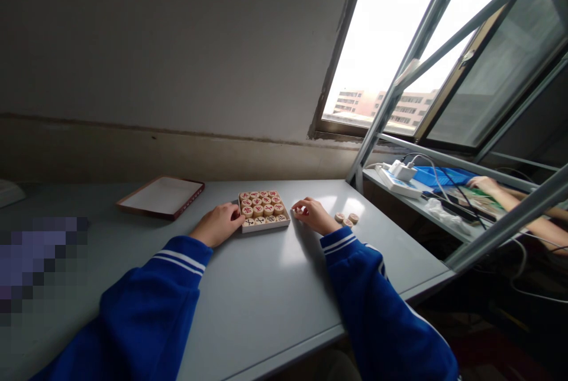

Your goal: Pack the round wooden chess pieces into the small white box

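Note:
A shallow open box [266, 226] on the grey desk is packed with rows of round wooden Chinese chess pieces [268, 209], red characters at the back and dark ones along the front. My left hand [217, 224] has its fingers curled at the box's left edge, gripping it. Just off the box's right side is my right hand [314, 214], fingers pinched together. Something small and pale shows at those fingertips, too small to make out. Beside the right wrist lie 3 loose pieces [348, 221].
A box lid [162, 194] lies upturned at the back left of the desk [266, 310]. At right, a metal frame [399, 79] stands before a shelf with a power strip [397, 180], cables and a blue tray [439, 176]. Another person's arm [510, 200] reaches over that shelf.

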Action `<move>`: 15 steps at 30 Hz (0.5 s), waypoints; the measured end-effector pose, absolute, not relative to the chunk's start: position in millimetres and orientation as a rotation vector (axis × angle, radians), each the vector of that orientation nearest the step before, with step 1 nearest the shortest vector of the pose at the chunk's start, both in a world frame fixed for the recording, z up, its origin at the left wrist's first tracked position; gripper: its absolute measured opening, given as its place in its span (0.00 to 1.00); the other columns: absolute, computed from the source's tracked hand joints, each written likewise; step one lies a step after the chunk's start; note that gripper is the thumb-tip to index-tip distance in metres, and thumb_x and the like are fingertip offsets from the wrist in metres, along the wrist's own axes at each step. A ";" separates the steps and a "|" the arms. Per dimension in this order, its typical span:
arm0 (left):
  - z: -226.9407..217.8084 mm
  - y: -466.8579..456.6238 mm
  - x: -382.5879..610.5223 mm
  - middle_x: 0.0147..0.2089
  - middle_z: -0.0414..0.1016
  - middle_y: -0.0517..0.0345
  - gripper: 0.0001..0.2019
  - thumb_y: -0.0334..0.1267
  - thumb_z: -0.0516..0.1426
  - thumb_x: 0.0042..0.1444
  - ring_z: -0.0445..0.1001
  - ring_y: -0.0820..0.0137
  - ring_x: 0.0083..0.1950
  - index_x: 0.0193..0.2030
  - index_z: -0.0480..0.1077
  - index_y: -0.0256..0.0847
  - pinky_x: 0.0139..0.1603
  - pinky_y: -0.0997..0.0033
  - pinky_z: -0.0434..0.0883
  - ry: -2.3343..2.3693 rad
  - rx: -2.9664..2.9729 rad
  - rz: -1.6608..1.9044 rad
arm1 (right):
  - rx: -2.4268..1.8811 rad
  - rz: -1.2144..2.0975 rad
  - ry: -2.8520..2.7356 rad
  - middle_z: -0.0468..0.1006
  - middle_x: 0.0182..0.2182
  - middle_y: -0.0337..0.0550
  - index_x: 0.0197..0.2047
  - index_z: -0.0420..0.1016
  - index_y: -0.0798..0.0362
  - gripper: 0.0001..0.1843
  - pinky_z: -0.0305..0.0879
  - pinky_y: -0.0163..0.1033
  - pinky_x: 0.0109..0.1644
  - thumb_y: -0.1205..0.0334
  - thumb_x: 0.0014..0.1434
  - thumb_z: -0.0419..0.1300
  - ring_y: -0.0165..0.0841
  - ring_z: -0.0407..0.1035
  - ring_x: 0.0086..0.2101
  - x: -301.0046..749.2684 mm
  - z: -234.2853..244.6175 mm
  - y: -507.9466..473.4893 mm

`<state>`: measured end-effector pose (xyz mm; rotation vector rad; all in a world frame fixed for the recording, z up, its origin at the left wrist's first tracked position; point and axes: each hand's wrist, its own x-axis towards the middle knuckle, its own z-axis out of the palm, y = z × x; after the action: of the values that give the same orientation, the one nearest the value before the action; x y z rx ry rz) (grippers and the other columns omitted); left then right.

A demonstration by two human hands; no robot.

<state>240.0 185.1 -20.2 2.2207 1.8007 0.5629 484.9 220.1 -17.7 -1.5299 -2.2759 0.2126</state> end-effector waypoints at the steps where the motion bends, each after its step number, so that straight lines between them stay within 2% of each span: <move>1: -20.4 185.3 239.9 0.32 0.69 0.55 0.11 0.42 0.47 0.52 0.68 0.69 0.32 0.25 0.63 0.40 0.31 0.73 0.59 1.801 2.221 0.564 | -1.523 0.209 -2.277 0.67 0.30 0.43 0.37 0.74 0.58 0.10 0.60 0.32 0.40 0.72 0.50 0.57 0.26 0.63 0.30 485.1 -18.0 220.4; 15: -19.4 185.0 240.0 0.32 0.70 0.55 0.12 0.43 0.47 0.52 0.67 0.70 0.32 0.25 0.64 0.39 0.31 0.74 0.59 1.797 2.221 0.558 | -1.520 0.219 -2.283 0.67 0.32 0.44 0.37 0.74 0.57 0.10 0.60 0.33 0.41 0.72 0.50 0.56 0.26 0.64 0.30 485.8 -18.7 220.3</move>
<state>240.0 185.0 -19.4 2.2207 1.7966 0.5577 485.8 220.3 -18.7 -1.5204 -2.2833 0.2193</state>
